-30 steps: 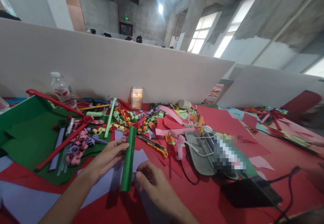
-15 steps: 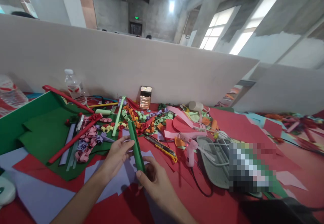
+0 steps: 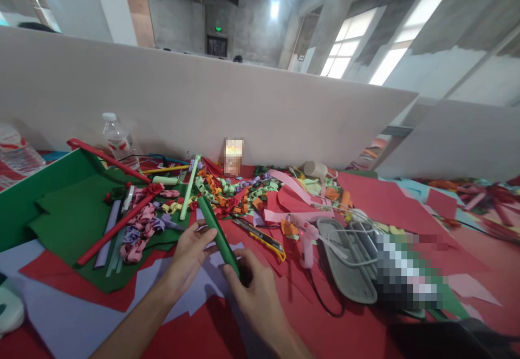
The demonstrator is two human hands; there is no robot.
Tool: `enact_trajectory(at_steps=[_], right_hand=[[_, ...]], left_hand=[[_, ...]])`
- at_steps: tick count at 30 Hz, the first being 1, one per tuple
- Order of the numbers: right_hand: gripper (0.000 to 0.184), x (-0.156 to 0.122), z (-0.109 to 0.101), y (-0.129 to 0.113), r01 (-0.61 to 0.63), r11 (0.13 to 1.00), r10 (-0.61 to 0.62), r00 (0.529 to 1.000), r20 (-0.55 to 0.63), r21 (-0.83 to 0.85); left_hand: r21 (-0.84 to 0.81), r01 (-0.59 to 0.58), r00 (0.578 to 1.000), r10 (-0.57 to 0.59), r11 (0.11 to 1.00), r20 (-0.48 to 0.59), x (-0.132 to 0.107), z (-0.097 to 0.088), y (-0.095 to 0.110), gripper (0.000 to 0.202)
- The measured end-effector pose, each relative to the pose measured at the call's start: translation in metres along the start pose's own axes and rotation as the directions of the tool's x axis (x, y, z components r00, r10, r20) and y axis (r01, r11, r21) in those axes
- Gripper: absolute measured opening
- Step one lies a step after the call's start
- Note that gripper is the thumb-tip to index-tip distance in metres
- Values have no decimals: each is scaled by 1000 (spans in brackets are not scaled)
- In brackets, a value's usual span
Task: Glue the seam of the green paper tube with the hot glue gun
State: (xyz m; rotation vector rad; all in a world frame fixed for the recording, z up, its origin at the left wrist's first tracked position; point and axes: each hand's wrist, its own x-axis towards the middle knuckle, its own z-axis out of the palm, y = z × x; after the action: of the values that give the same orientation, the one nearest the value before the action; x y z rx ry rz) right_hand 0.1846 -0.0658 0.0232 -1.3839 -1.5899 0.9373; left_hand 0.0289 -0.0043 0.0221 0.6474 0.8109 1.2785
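The left hand (image 3: 192,250) pinches a green tube (image 3: 218,233) near its middle. The right hand (image 3: 258,288) grasps its near end, both hands angled inward above the surface (image 3: 325,332).

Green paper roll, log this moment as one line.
left hand: grips green paper roll near middle; right hand: holds its lower end; yellow utility knife: lying to its right
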Motion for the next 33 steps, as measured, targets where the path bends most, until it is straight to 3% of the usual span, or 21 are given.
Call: enact_trajectory(at_steps=[9,16,24,33], right_hand=[[32,2,-3,16,-46,965,39,999,32,258],[18,3,-5,12,-22,994,25,999,-23,111],[23,3,-7,13,-55,993,55,998,-2,101],[20,4,-8,10,13,999,-11,998,-58,34]], left_hand=[[-84,-69,998,70,994,5,3,-6,-4,27],[-99,-64,998,63,993,-6,-1,-1,-3,34],[-29,-45,999,45,999,-14,0,-3,-4,32],[-2,-51,999,51,999,-4,-3,-2,-4,31]])
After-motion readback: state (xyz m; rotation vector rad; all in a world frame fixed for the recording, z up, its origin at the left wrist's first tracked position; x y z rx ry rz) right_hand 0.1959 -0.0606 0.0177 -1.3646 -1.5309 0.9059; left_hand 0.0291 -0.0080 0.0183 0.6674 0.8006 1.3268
